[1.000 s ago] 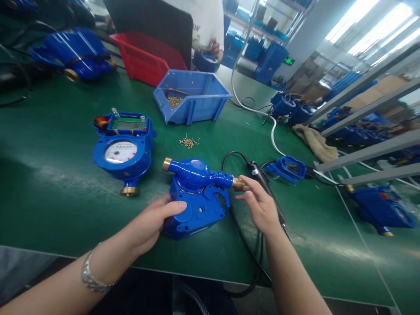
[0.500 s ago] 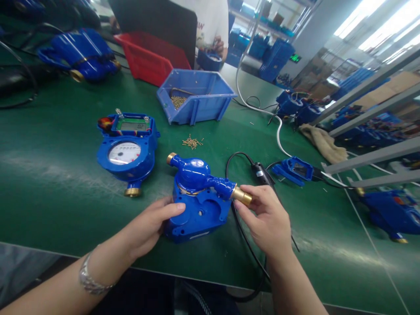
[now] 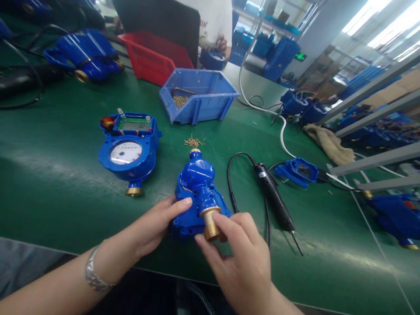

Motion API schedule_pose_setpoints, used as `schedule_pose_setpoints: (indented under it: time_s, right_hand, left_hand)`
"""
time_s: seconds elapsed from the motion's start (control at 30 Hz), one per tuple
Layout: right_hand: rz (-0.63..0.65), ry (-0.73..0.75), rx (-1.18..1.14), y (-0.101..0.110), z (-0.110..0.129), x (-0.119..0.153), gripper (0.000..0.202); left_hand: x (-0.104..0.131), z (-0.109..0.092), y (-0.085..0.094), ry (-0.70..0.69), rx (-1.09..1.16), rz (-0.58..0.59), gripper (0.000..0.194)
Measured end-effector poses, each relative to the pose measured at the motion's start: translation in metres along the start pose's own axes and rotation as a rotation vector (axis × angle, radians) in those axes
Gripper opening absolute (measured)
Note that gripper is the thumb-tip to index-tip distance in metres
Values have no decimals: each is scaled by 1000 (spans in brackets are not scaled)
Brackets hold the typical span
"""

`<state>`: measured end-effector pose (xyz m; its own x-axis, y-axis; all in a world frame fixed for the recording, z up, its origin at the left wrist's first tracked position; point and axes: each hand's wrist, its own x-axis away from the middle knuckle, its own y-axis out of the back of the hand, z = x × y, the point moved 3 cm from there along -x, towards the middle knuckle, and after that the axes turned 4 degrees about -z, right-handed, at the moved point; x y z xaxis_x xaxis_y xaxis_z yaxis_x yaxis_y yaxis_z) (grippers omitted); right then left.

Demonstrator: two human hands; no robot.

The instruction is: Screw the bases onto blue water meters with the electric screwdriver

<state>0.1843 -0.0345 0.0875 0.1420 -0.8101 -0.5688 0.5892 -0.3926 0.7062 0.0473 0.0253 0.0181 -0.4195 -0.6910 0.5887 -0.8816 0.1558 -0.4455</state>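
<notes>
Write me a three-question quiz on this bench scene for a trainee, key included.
1. Which of the person's hands is on the brass pipe end?
2. True or false: the loose pile of brass-coloured screws lies inside the red bin.
3. Fill in the colour: the black corded screwdriver lies on a ____ bench top.

Key:
1. The right hand; the left hand holds the blue housing.
2. False; the pile lies on the bench top.
3. Green.
</notes>
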Motion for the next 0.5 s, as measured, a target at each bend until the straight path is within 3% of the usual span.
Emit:
schedule_pose_setpoints:
  time_s: [0.1,0.17,0.23,0.27,0.33,0.4,0.5]
  right_hand:
    - [121,55,-147,3,-19,-2,33]
    - [99,-71,-112,14,-60,-8,34]
    - [-58,-344,355,29,-115,-12,37]
    - [46,-468,632,31,-141,-12,41]
    - [132,-557,750,30,-177,-9,48]
    - [211,-605,765,23,-194,-4,55]
    - [277,-641,774,18,-191,1,60]
  left_hand:
    - [-3,-2,-2,38,16,-63,40]
    - [-5,-2,-1,45,19,-109,37]
    - [-5,-2,-1,42,20,-129,36]
    - [-5,-2,0,40,24,-128,36]
    - [-5,-1,0,38,35,-107,37]
    - [-4,-1,1,44,37,-87,39]
    - [-5,-3,5,64,14,-72,40]
